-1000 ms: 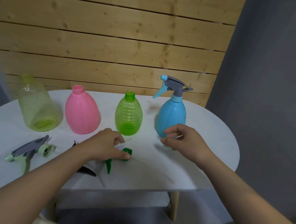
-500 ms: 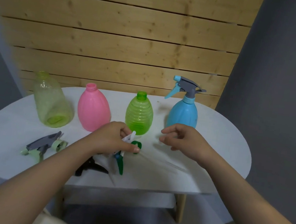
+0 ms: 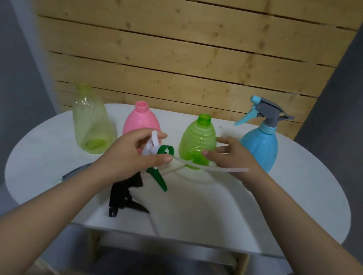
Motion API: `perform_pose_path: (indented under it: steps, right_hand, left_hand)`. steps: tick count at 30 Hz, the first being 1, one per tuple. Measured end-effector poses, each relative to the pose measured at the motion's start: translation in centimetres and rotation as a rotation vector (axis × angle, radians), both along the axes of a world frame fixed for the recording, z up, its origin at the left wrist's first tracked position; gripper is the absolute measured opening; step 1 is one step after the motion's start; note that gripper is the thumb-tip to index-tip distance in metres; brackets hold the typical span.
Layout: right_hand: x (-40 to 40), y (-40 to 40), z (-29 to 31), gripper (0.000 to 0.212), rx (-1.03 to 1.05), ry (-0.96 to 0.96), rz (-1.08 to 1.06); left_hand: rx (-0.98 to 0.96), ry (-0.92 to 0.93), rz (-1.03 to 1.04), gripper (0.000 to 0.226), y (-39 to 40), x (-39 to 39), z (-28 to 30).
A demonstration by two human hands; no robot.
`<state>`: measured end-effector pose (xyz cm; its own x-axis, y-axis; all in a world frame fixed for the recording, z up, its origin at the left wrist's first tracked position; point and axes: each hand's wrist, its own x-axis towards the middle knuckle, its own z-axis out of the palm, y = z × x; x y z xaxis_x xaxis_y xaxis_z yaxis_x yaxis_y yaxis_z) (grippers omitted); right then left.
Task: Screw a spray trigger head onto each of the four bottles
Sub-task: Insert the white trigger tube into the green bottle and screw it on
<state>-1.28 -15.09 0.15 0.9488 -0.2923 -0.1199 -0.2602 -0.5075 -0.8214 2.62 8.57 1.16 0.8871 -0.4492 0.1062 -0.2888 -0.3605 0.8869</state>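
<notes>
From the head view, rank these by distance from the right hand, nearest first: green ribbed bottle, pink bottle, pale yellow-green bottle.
Measured from the right hand:
1. Green ribbed bottle, right beside the fingertips, just to the hand's left.
2. Pink bottle, further left, behind the left hand.
3. Pale yellow-green bottle, at the far left of the row.
</notes>
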Motion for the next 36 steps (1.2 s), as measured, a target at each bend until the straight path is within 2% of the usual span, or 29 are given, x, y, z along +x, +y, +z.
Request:
perform_pose_path:
  steps: [5,6,8,12,14,15,17,18,29,33,36]
  right_hand:
    - [1.4,1.3,-0.4,0.075,0.089,-0.024,0.019]
    - [1.6,1.8,-0.3,0.066,0.113,-0.042,0.027]
    - [1.7,2.2,-0.3,0.032,0.142,-0.096,0.05]
    - [2.0,2.7,-0.1,0.037,0.161,-0.182,0.076]
    - [2.0,2.6,-0.2,0.029,0.158,-0.175,0.065]
    - [2.0,2.5,-0.3,0.033,0.14,-0.164,0.06]
    - [1.9,2.3,-0.4,0.059,0.124,-0.163,0.03]
    - [1.7,2.1,-0.3,0.065,0.124,-0.173,0.01]
    - [-2.6,-0.8,1.8,0.066,0.184,-0.244,0.031]
    - [-4.5,-2.5,2.2,0.067,0.167,-0.175,0.1]
    - [-5.5,-3.4,2.1,0.075,0.139,-0.126,0.144]
  left_hand:
    - [-0.076,0.074,0.031,0.049,1.4,0.5,-0.3]
    - [-0.08,0.088,0.035,0.05,1.6,0.5,-0.5]
    - [-0.073,0.096,0.046,0.049,1.9,0.5,-0.8]
    - [-0.065,0.078,0.065,0.045,2.4,0.7,-1.1]
    - [-0.062,0.076,0.067,0.046,2.7,0.8,-1.1]
    - [-0.057,0.076,0.065,0.047,2.9,0.7,-1.1]
    - [-0.04,0.068,0.057,0.049,3.2,0.8,-1.1]
    - [-0.029,0.06,0.055,0.049,3.3,0.7,-1.1]
    - [-0.034,-0.058,0.027,0.056,3.1,-0.1,-0.1]
    - [-0.053,-0.009,0.038,0.056,3.5,0.1,0.3]
    - [-0.082,0.04,0.081,0.045,3.3,0.2,0.1]
